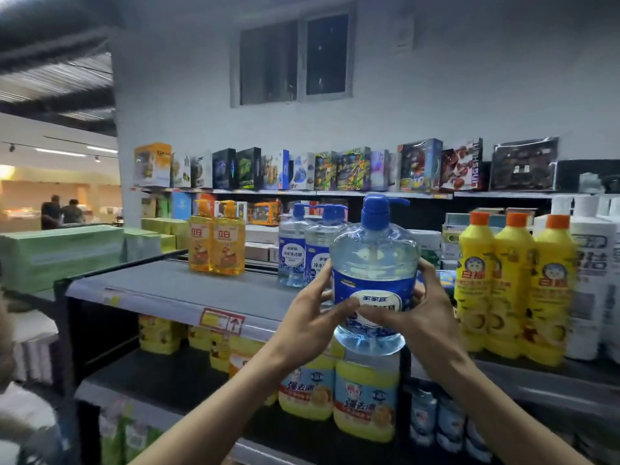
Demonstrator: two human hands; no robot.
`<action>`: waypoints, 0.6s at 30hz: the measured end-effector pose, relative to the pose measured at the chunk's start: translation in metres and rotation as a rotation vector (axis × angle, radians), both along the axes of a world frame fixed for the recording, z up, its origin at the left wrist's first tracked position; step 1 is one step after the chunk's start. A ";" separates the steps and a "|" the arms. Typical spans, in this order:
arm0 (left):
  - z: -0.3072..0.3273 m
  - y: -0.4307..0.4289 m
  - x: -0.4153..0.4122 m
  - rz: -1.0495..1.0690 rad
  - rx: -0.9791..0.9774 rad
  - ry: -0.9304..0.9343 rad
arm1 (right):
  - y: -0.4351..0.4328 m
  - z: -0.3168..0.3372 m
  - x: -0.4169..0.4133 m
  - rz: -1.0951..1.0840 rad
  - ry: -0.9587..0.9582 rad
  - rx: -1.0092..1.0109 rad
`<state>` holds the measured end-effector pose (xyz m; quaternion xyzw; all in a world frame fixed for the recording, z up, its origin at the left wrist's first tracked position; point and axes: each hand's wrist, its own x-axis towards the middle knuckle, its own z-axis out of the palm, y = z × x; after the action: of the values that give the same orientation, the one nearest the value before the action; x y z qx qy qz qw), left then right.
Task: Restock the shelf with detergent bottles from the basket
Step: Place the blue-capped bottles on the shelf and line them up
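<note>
Blue-capped and clear, the detergent bottle (374,273) stands upright at the centre of the frame, held off the shelf between both hands. The left hand (318,317) wraps its left flank, fingers curled behind and thumb across the label. The right hand (426,307) mirrors it on the other side, so the body is clasped firmly from both sides.

The bottle hangs in front of the grey shelf (188,290), at its front edge and not resting on it. Just behind and to the left stand two matching blue bottles (302,250). A pair of orange bottles (218,239) stands further left, and a row of yellow bottles (513,283) at the right of the frame. The basket is out of sight.

To my eye this is the placing step: one bottle in hand, ready to be set down. The next move calls for pushing it forward over the shelf lip and lowering it onto bare shelf beside its twins, label outward. The hands should let go only once the base sits flat, since the bottle looks full and heavy.
</note>
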<state>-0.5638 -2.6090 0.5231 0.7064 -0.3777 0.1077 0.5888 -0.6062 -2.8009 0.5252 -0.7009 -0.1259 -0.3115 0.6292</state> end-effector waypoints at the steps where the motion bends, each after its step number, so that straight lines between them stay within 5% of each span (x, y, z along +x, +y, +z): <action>1: 0.001 -0.001 0.013 -0.007 0.001 0.003 | 0.001 0.001 0.010 -0.010 0.009 0.011; 18: -0.008 -0.045 0.118 -0.047 0.047 0.127 | -0.030 -0.010 0.105 -0.050 0.149 0.012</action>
<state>-0.4460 -2.6538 0.5155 0.7164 -0.3585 0.0397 0.5973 -0.5015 -2.8305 0.5147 -0.7211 -0.0596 -0.2749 0.6332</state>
